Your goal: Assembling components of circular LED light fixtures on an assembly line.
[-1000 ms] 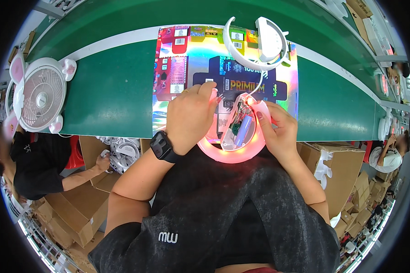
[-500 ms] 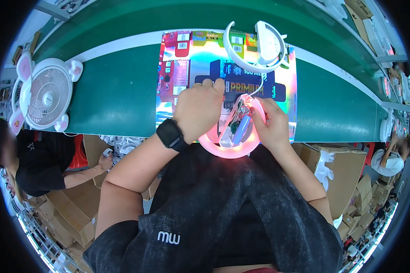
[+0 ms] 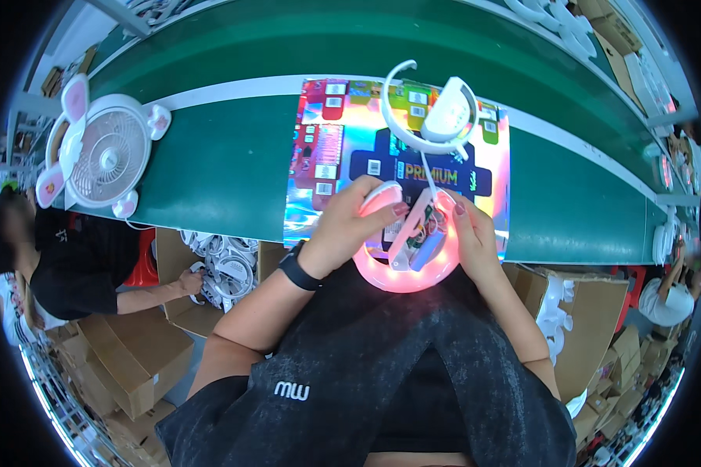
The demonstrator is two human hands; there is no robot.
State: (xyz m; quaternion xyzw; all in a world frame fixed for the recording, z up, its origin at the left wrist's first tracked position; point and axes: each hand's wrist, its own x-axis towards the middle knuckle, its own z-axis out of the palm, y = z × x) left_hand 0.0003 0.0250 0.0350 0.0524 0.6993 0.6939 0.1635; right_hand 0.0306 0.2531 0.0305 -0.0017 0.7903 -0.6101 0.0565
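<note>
While both hands hold it from either side, a glowing pink-red ring (image 3: 399, 282) sits over the near edge of the tabletop (image 3: 222, 175), its lower curve in front of the person's dark shirt (image 3: 327, 342). Whether the ring rests on that edge or is held clear of it, I cannot tell. Inside the ring is a pale open case (image 3: 406, 239), tilted, with loose wires (image 3: 436, 223) and a blue cylinder (image 3: 426, 253) showing in it.

The left hand (image 3: 349, 224) pinches the ring's upper left part, thumb across the front and fingers curled behind. The right hand (image 3: 477, 237) pinches the upper right part, its thumb pointing up along the edge. A dark watch (image 3: 298, 268) circles the left wrist.

From the case a white cord (image 3: 428, 173) runs up to a white open hoop (image 3: 387, 109) with a half-round piece (image 3: 446, 113), lying on a shiny printed sheet (image 3: 302, 220).

Well to the left on the tabletop stands a white fan (image 3: 105, 152) with pink-lined ears. Below it, a co-worker's hand (image 3: 191, 282) touches white parts (image 3: 230, 268) in a carton (image 3: 177, 310). Another carton (image 3: 592, 315) stands at the right, with white pieces (image 3: 553, 315) at its side.
</note>
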